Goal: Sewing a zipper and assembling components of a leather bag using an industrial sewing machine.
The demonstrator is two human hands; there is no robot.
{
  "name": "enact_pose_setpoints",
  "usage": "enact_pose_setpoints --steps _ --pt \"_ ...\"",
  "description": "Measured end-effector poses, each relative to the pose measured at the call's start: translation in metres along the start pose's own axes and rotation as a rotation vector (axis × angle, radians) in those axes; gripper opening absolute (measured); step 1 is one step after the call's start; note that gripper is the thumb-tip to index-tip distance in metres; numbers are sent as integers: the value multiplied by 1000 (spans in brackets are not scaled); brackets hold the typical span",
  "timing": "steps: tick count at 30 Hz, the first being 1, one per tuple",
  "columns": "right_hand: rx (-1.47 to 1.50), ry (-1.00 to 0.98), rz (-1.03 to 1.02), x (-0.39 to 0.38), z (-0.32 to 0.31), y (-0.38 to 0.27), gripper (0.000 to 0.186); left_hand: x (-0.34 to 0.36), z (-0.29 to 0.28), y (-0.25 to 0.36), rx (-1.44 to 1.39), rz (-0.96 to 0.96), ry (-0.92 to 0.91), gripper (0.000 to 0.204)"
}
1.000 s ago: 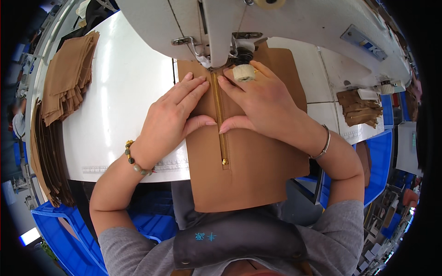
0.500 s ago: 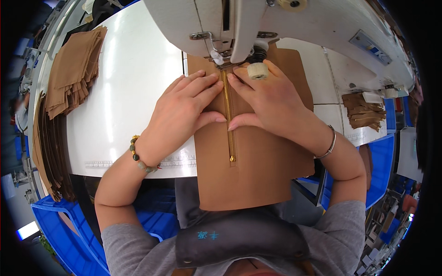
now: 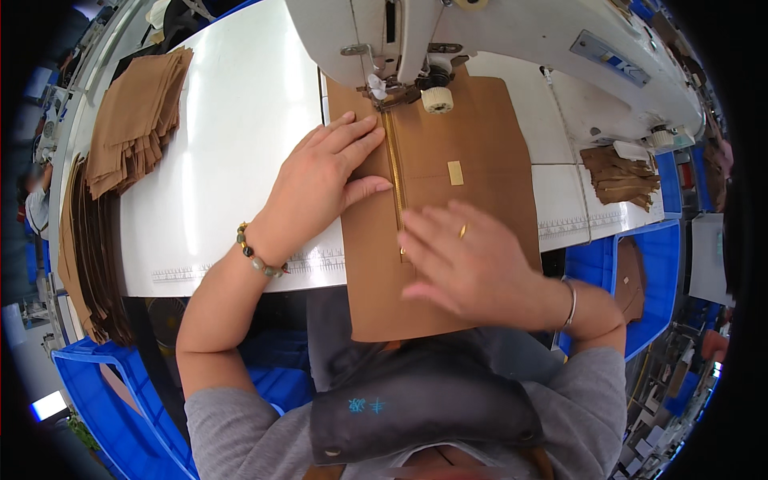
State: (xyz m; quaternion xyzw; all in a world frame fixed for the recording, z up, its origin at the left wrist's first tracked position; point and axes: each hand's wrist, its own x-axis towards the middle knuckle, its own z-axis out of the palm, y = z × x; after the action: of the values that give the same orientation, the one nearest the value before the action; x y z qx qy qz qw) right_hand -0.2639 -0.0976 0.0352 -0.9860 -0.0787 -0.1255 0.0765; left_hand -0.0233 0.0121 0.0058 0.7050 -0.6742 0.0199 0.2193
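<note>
A brown leather-like panel (image 3: 488, 144) lies on the white table, its near end hanging past the front edge. A gold zipper (image 3: 394, 156) runs lengthwise along it, up to the presser foot (image 3: 390, 102) of a white sewing machine (image 3: 512, 40). My left hand (image 3: 320, 176) rests flat on the panel just left of the zipper, fingers stretched toward the foot. Lower down, my right hand (image 3: 468, 256) spreads over the panel, slightly blurred, covering the zipper's near end in part. A small pale yellow rectangle (image 3: 455, 173) shows on the panel above it.
Brown cut pieces (image 3: 140, 116) are stacked at the table's left, with darker panels (image 3: 92, 248) draped over its edge. A small brown pile (image 3: 620, 174) sits on the right. Blue bins (image 3: 652, 288) flank me. A ruler scale (image 3: 192, 276) marks the table's front edge.
My right hand has left its place beside the presser foot and moved down toward me. The panel has shifted slightly away, under the machine. My left hand stays beside the zipper.
</note>
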Motion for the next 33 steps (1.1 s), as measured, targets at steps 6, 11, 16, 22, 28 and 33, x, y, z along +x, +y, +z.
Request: enact_pose_setpoints --steps 6,11,16,22,28,33 --pt "-195 25 22 -23 23 -47 55 -9 -6 5 -85 -65 78 48" --pt "520 24 229 -40 11 -24 44 -55 -28 18 17 -252 283 30" --pt "1064 58 484 -51 6 -12 38 -88 -20 48 -42 11 288 20" --pt "997 134 438 -47 4 -18 44 -83 0 68 -92 138 337 25" --pt "1008 103 432 -42 5 -18 43 -85 8 68 -18 139 344 28" --pt "894 -9 222 -55 6 -2 44 -87 7 78 75 144 315 26"
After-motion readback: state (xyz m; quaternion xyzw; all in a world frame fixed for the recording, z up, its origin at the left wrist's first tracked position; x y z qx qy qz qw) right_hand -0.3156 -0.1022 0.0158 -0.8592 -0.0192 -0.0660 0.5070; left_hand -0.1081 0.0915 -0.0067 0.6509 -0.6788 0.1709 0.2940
